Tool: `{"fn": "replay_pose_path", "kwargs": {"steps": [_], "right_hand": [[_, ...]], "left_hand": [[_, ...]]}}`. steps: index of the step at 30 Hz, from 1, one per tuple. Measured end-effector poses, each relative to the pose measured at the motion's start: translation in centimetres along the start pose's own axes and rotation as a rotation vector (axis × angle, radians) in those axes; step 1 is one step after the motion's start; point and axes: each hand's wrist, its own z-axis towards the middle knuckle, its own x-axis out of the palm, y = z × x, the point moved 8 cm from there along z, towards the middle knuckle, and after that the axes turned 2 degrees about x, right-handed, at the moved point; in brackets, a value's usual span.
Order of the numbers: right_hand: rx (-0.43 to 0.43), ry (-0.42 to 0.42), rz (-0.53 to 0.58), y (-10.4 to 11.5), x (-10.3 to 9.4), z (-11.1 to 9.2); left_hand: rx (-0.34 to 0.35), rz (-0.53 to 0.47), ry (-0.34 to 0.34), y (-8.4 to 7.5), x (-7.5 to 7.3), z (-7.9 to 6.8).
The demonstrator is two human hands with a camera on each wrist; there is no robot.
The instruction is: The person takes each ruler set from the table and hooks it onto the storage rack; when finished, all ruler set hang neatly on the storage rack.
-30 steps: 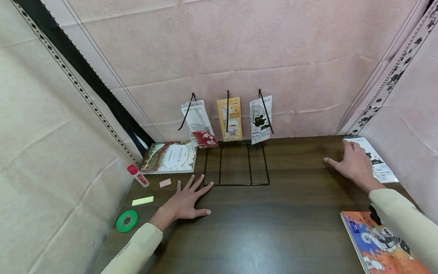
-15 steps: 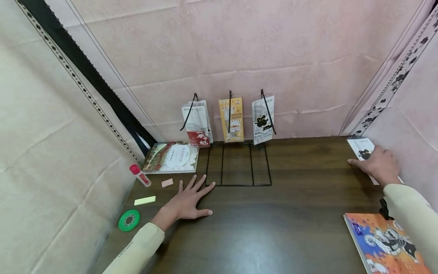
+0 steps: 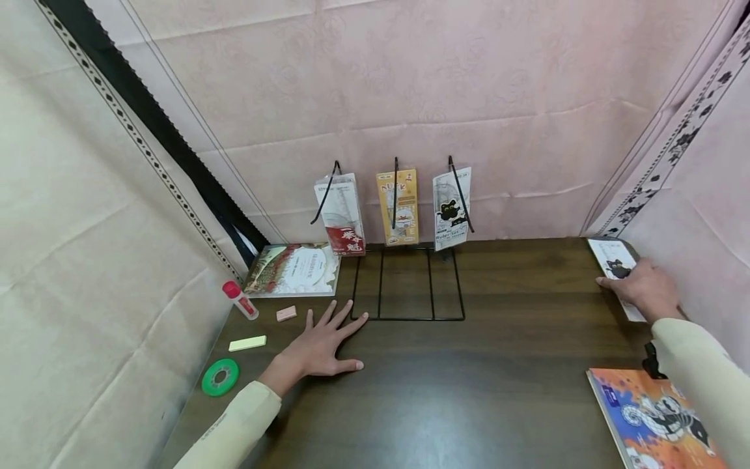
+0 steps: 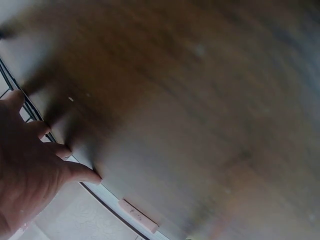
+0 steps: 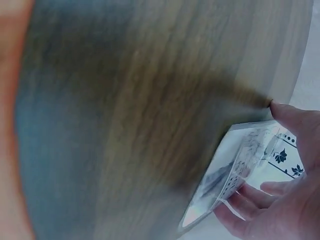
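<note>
At the right wall, my right hand (image 3: 649, 289) spans a white ruler-set pack (image 3: 609, 255) with a black cat print, thumb at its left edge. In the right wrist view the clear-wrapped pack (image 5: 215, 172) stands tilted, its far edge held by curled fingers (image 5: 242, 202). My left hand (image 3: 316, 344) lies spread on the tabletop, its index finger over the front left corner of a black wire rack (image 3: 404, 318). From the rack's hooks hang a white and red pack (image 3: 342, 218), a yellow pack (image 3: 398, 207) and another cat ruler-set pack (image 3: 452, 210).
On the left are a picture-covered book (image 3: 293, 270), a red-capped glue stick (image 3: 240, 300), a pink eraser (image 3: 286, 314), a pale yellow strip (image 3: 247, 343) and a green tape roll (image 3: 220, 378). An orange and blue book (image 3: 656, 417) lies front right. Cloth walls (image 3: 439, 78) enclose the table.
My right hand has moved right and closed over the ruler-set pack, which now tilts and has shifted slightly left. The hanging white and red pack swings straighter. The left hand stays put.
</note>
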Motion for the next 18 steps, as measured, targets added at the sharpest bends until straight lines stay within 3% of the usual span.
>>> {"fn": "replay_pose_path", "kwargs": {"steps": [8, 18], "right_hand": [[0.057, 0.053, -0.013, -0.01, 0.35, 0.19], [-0.015, 0.077, -0.059, 0.61, -0.09, -0.01]], "left_hand": [[-0.004, -0.002, 0.006, 0.07, 0.04, 0.17], [-0.006, 0.003, 0.013, 0.2, 0.09, 0.22]]}}
